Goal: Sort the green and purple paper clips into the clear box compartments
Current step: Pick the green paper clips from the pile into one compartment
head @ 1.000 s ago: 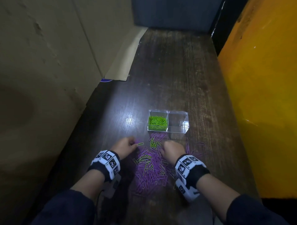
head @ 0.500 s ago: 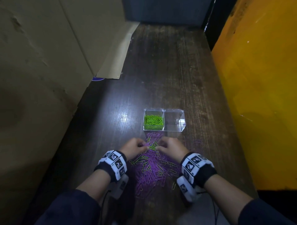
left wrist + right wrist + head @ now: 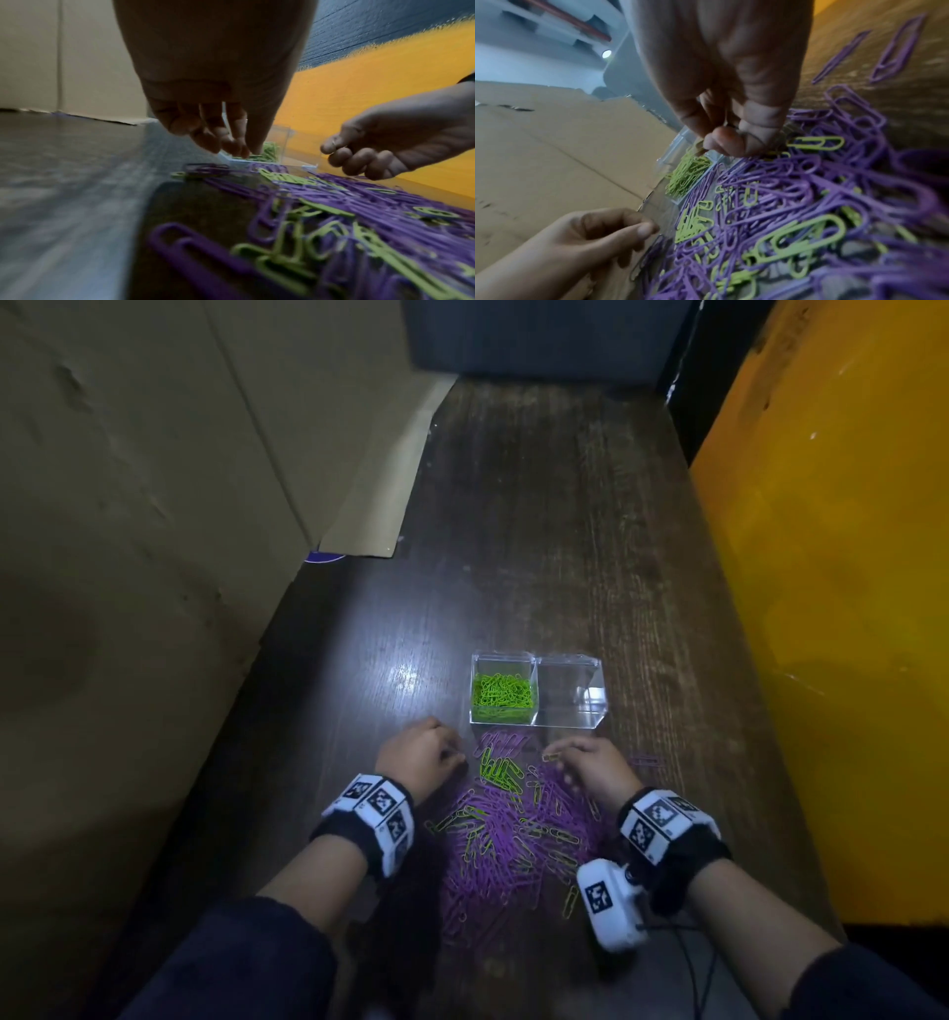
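Dark scratched wood makes up the table point(image 3: 539, 531), with brown cardboard point(image 3: 128, 505) standing on the left. Next, the left hand point(image 3: 418, 757) rests with curled fingers; I cannot tell if it holds anything. Beside it, a pile of thin wire purple and green paper clips point(image 3: 508, 834) points every way. Behind, the clear box point(image 3: 536, 693) holds green clips in its left side. The right hand point(image 3: 590, 765) pinches one green clip point(image 3: 550, 756).

A makeshift work corner, likely a storeroom or workshop: a worn dark wooden bench point(image 3: 539, 531) is hemmed in by flattened cardboard sheets point(image 3: 154, 480) on the left and a scuffed yellow-painted wall point(image 3: 847, 582) on the right.
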Motion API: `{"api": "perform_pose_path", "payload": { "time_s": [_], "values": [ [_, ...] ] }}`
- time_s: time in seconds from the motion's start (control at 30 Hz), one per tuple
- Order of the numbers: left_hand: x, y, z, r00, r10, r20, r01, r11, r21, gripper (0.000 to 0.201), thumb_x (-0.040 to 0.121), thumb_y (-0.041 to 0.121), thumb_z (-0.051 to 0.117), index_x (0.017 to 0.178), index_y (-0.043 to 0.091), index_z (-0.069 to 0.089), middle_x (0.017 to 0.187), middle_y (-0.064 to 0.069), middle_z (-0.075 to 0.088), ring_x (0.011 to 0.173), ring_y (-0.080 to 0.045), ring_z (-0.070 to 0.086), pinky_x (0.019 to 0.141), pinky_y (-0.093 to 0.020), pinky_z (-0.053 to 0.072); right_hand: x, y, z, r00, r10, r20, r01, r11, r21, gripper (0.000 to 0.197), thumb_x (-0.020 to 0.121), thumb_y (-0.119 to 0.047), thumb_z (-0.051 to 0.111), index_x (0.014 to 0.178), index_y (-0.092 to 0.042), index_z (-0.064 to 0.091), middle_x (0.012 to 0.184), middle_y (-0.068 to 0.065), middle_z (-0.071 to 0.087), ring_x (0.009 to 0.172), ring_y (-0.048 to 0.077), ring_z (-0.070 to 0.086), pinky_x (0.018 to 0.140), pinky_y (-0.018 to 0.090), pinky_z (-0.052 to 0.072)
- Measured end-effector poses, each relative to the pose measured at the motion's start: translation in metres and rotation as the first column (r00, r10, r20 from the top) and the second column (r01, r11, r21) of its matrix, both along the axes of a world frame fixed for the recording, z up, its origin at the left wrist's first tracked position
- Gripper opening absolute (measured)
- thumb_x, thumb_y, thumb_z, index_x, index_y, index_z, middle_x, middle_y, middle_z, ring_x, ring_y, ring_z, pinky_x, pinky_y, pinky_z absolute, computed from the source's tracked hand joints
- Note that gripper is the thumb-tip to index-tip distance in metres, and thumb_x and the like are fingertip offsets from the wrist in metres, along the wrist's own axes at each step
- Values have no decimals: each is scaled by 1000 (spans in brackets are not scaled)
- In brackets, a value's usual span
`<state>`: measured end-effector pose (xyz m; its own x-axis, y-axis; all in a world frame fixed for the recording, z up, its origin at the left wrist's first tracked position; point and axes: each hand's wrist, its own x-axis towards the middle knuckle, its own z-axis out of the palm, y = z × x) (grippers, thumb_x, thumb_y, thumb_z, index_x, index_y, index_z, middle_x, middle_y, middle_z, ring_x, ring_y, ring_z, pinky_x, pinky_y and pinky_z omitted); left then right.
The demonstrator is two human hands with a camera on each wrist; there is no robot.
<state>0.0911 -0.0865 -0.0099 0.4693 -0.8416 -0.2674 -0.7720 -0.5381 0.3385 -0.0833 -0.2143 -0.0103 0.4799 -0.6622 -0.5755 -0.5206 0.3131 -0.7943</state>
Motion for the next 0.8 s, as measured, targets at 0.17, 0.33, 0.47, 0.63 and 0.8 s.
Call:
{"api": "perform_pose_path", "payload": {
  "time_s": [0.17,0.33,0.47,0.63,0.8],
  "values": [
    [-40,-28,0,997,67,45,-74,982,171,50,82,57,55,102,12,61,106,-5,64,97,-22,64,78,-31,49,6,2,-4,970,-200,136,144,931,336,28,95,-21,47,68,-15,41,57,-1,30,42,8,34,36,16,26],
    [-56,-38,-10,992,107,68,-116,983,144,59,83,50,59,120,5,49,123,-10,53,111,-25,56,86,-35,48,11,-1,-3,983,-119,143,87,973,212,19,92,-7,52,73,-8,53,62,5,45,50,10,44,39,13,38],
    [-62,-39,-15,991,110,80,-121,982,143,61,83,46,61,122,3,46,126,-13,49,116,-27,51,92,-37,46,16,2,-11,934,213,-288,-297,910,-289,18,86,-15,62,84,2,68,73,6,63,64,14,56,61,26,43],
    [-54,-39,-19,994,102,31,-106,983,153,27,90,19,55,111,1,57,118,-15,59,110,-30,58,90,-37,47,26,21,-12,743,334,-580,-631,639,-440,28,85,-30,61,88,-2,62,102,14,63,94,30,63,80,36,51],
    [-36,-32,-19,997,30,-75,-17,985,169,17,91,15,54,101,3,62,109,-13,65,100,-28,61,83,-34,47,35,25,-4,658,382,-649,-736,507,-448,25,88,-22,58,103,-3,59,119,13,54,107,28,58,88,37,47]
  ]
}}
